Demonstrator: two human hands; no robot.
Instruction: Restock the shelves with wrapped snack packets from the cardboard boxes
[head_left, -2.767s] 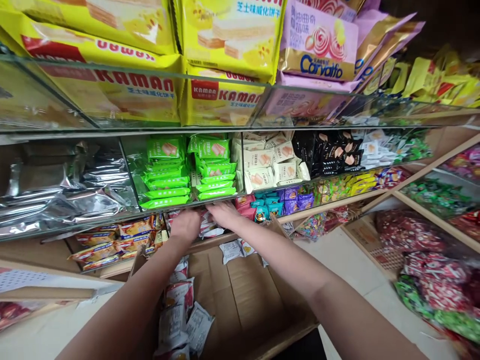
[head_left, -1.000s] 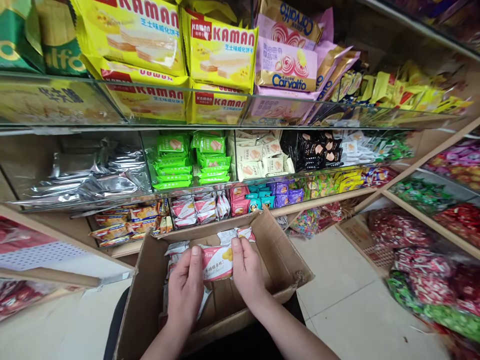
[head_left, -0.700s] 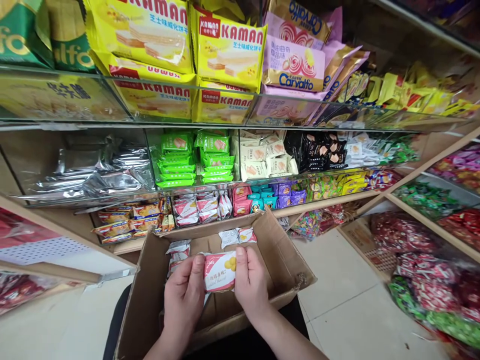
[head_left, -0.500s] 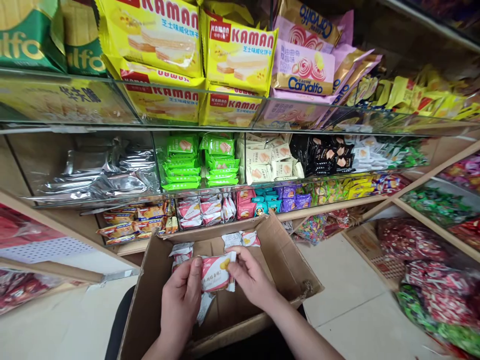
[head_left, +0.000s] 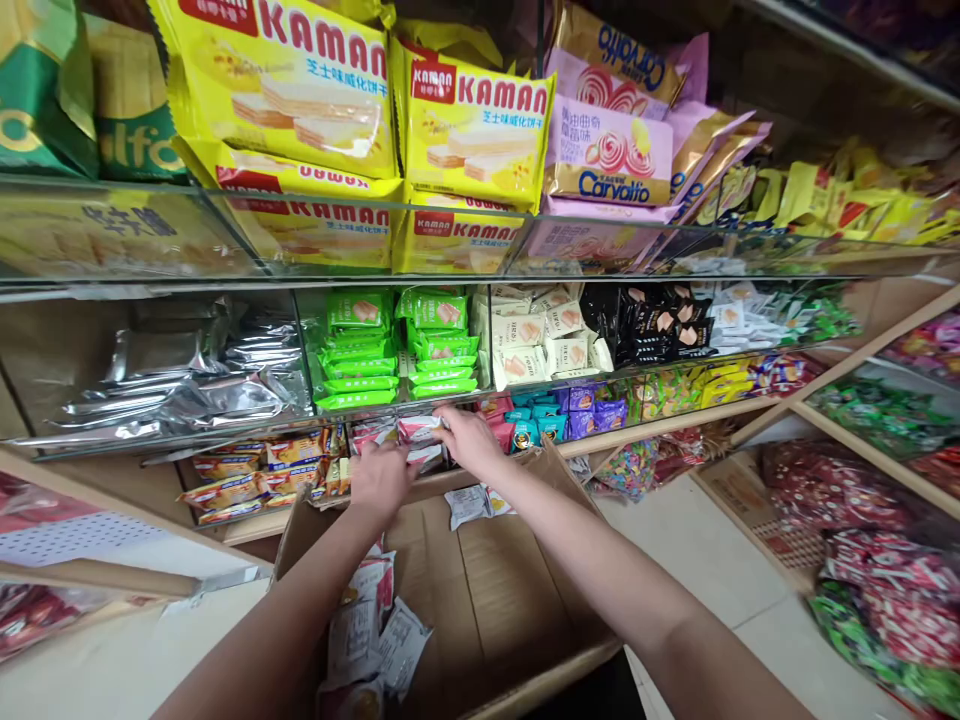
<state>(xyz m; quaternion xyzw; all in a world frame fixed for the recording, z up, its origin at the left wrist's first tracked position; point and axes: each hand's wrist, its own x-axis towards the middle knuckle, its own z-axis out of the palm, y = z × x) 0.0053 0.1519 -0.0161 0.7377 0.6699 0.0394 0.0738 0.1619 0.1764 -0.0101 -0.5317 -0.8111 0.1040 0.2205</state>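
The person stands before a snack shelf and reaches both arms forward over an open brown cardboard box. The step in hand seems to be placing: a small pink-and-white plastic snack packet is pushed into the lowest shelf compartment, among other packets of the same kind.

The right hand has its fingers closed narrow on the right edge of this packet. The left hand is just below and to the left of it; its fingers point toward the packet's lower edge, but I cannot tell if they hold it or only press against it. The packet itself sits at the mouth of the compartment, just under the glass shelf edge.

For the next move I judge that the packet needs a gentle push deeper, and it should stand in line with its neighbours, because the film is smooth and slippery and such packets slide easily.

Behind the hands, toward the person, more crinkled pink-and-white packets lie loose in the left corner of the box, on its matte, creased bottom. Above the fingers are flat bright green wafer packets in neat stacks, glossy. To the left of the fingers are orange-yellow snack bars, and higher to the left wrinkled silver foil bags.
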